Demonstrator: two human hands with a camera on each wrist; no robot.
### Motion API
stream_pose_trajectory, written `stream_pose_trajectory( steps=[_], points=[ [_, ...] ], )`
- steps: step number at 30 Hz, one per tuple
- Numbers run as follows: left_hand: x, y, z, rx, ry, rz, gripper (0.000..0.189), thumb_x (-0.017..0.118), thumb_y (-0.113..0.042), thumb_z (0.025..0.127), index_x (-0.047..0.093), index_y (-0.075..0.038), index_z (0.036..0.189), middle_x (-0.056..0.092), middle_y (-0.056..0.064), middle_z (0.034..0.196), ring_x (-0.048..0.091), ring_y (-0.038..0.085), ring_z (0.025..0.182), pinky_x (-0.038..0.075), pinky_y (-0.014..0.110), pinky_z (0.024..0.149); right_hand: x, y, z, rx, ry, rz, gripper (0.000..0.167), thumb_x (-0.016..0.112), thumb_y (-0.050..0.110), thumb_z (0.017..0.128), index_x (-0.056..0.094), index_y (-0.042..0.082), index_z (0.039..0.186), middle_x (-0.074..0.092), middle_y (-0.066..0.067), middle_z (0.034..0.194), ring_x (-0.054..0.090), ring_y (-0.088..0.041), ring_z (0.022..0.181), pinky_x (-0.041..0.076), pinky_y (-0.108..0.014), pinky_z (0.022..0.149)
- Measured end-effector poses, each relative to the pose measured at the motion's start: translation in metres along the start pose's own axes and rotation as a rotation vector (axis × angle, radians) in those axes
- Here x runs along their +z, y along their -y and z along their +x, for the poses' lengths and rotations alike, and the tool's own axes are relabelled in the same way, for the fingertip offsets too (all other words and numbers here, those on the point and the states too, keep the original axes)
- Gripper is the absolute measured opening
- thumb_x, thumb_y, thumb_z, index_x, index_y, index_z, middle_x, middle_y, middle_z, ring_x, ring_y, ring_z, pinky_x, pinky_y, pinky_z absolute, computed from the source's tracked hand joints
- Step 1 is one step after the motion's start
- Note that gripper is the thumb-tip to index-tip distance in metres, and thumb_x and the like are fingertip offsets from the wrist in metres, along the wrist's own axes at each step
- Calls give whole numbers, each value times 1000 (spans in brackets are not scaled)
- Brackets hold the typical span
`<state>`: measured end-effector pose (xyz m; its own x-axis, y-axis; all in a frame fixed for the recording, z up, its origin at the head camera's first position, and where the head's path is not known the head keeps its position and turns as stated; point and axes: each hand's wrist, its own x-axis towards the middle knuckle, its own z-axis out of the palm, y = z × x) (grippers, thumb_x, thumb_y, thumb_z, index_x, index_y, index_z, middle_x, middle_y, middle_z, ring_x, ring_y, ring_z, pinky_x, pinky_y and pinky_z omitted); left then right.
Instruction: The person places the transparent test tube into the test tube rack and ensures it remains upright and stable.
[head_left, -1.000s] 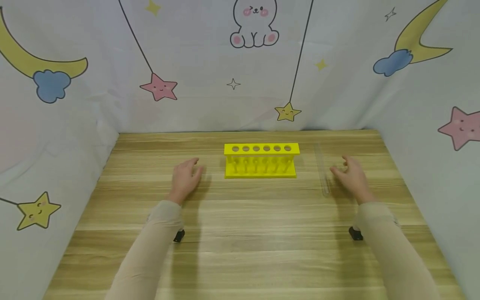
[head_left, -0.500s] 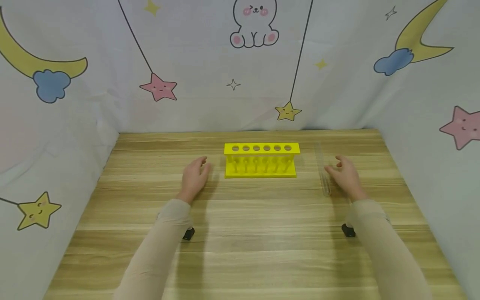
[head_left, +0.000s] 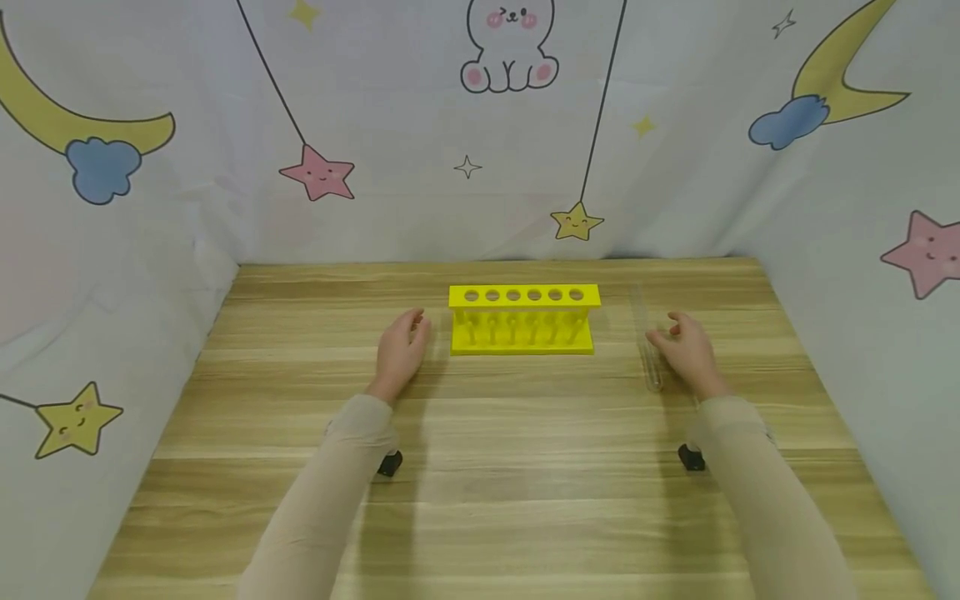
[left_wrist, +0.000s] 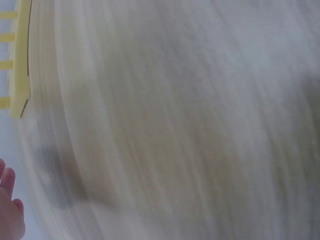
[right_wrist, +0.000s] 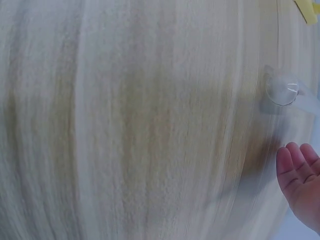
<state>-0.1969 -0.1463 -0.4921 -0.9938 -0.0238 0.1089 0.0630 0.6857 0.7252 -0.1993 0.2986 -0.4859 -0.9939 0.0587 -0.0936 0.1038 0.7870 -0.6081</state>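
A yellow test tube rack point(head_left: 522, 350) with a row of round holes stands near the back of the table. To its right lies a clear glass test tube point(head_left: 651, 367), its rounded end toward the front. My left hand point(head_left: 401, 354) hovers just left of the rack, fingers relaxed, holding nothing. Close to the tube's right side is my right hand point(head_left: 686, 350), fingers loosely bent and thumb toward the glass; contact cannot be made out. In the right wrist view the tube point(right_wrist: 282, 91) lies beyond the fingertips point(right_wrist: 292, 152). The left wrist view catches the rack's edge point(left_wrist: 21, 80).
The wood-grain table point(head_left: 525, 483) meets a white cloth backdrop point(head_left: 405, 225) printed with stars and moons at the back and both sides. A small black device point(head_left: 390, 463) sits under the left wrist, and another black device point(head_left: 692, 457) under the right.
My left hand has moved right toward the rack. My right hand has shifted left, nearer to the test tube. The rack has stayed in place.
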Motion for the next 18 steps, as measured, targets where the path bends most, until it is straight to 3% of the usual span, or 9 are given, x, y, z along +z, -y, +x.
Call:
stream_pose_trajectory(
  steps=[5, 18],
  points=[
    [2, -5, 3, -33, 18, -22, 41, 37, -32, 94, 45, -6, 125, 52, 12, 121, 49, 27, 110, 37, 41, 94, 1, 0, 2, 10, 10, 5, 66, 51, 36, 87, 29, -8, 131, 43, -31, 114, 42, -42, 105, 35, -53, 87],
    [5, -17, 10, -40, 41, -69, 44, 36, -34, 95, 42, -5, 127, 49, 12, 124, 45, 28, 113, 34, 41, 97, 1, -2, 9, 15, 22, -10, 67, 50, 40, 87, 30, -8, 130, 46, -29, 110, 45, -39, 98, 38, -50, 80]
  ],
)
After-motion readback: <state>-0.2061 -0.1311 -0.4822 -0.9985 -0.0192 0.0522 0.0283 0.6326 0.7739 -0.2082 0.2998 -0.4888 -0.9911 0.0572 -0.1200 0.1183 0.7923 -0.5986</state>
